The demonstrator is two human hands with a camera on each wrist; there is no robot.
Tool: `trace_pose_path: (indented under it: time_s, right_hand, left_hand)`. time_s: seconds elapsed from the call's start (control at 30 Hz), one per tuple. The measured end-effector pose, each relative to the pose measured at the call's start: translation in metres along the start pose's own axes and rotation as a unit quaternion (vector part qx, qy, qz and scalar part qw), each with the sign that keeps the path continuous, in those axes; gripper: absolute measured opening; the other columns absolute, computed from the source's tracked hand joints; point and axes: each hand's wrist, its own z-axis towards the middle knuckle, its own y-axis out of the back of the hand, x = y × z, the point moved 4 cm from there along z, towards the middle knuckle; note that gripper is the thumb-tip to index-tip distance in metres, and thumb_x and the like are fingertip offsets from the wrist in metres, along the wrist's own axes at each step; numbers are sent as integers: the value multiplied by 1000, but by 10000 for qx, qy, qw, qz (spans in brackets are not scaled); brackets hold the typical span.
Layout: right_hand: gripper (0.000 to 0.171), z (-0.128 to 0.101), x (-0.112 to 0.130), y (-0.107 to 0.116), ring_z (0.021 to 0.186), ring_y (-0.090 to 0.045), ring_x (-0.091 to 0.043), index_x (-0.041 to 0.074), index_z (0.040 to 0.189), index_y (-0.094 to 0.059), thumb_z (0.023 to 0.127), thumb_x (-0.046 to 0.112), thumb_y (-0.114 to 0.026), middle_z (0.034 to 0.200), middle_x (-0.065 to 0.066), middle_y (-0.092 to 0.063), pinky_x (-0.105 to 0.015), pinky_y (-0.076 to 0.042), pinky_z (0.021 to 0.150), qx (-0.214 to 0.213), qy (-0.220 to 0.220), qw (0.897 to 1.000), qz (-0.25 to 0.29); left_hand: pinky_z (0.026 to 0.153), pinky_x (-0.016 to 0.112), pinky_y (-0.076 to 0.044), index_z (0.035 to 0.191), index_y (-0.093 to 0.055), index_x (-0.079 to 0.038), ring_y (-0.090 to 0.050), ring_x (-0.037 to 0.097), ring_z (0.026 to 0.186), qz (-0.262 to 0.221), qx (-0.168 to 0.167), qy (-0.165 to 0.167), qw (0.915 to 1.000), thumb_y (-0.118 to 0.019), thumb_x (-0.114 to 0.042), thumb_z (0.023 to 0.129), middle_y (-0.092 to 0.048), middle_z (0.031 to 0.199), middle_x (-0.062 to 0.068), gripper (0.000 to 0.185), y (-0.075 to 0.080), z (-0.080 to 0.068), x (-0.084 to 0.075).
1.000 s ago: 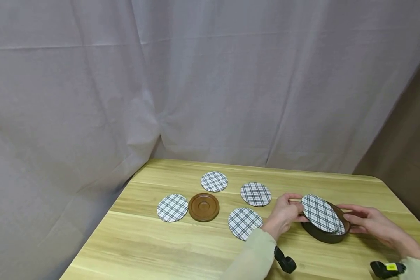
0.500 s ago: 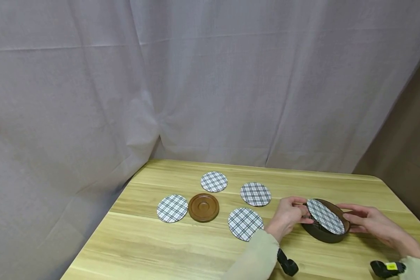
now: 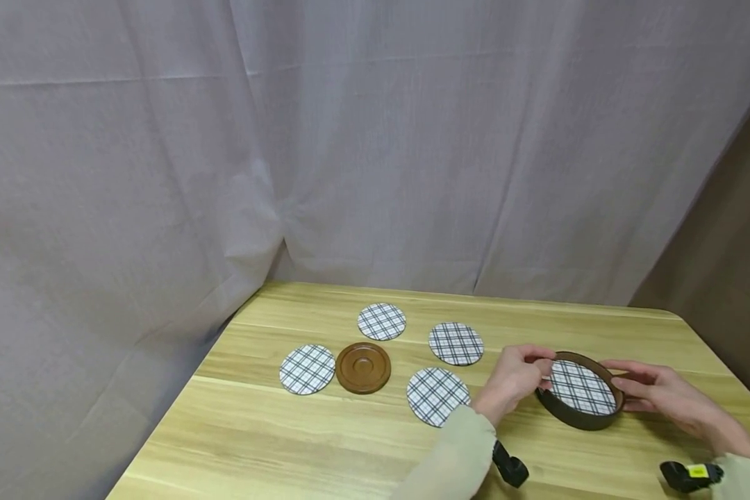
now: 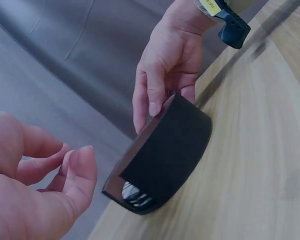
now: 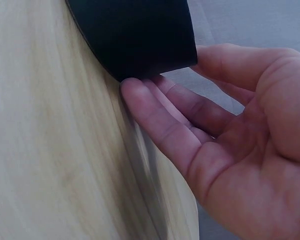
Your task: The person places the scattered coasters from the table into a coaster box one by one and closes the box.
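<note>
**Both hands at the round holder, one coaster inside**

Your left hand (image 3: pixel 515 378) sits at the left rim of the dark round holder (image 3: pixel 569 415), which stands on the wooden table (image 3: pixel 325 444) near its right side. The fingers are loosely curled with the tips close to the rim; in the left wrist view they pinch nothing and stand just apart from the holder's wall (image 4: pixel 165 155). A plaid coaster (image 3: pixel 581 387) lies flat inside the holder.

Your right hand (image 3: pixel 659 396) steadies the holder from the right. Its fingers (image 5: pixel 160 120) are nearly straight and press against the outer wall (image 5: pixel 135 35), with the thumb over the rim at the top; the hand is relaxed rather than clenched.

To the left of the holder, four more plaid coasters lie flat on the table: one near your left sleeve (image 3: pixel 437 396), one behind it (image 3: pixel 455 344), one farther back (image 3: pixel 382 321), and one at the far left (image 3: pixel 307 369). Between them rests a brown round lid (image 3: pixel 363 368). A grey curtain (image 3: pixel 350 139) hangs behind the table.
</note>
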Motion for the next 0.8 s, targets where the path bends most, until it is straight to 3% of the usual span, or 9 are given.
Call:
trace_pose_path:
  time_s: [0.2,0.47,0.8]
  right_hand:
    - [34,2,1,1,97,-66,-6,36,129,-59,102,16,-52,109,21,-65,-30,-59,81,141,232,9994,208]
    - [36,3,2,0,97,-67,-7,33,131,-59,102,13,-51,109,20,-65,-31,-59,80,248,430,9985,210]
    - [37,2,2,-2,95,-66,-7,38,127,-59,102,12,-50,108,19,-66,-30,-59,79,258,418,9984,282]
  left_hand:
    - [69,41,-59,102,-71,-1,-58,13,70,291,172,-215,9992,-60,1,92,-67,88,8,14,16,-4,-13]
    - [55,19,-49,103,-70,-7,-54,3,67,964,363,-595,9929,-61,-5,94,-56,79,-10,13,36,-12,-29]
    - [56,20,-50,103,-68,-14,-54,2,66,1571,324,-815,9837,-61,-10,95,-59,79,-7,11,66,-15,-33]
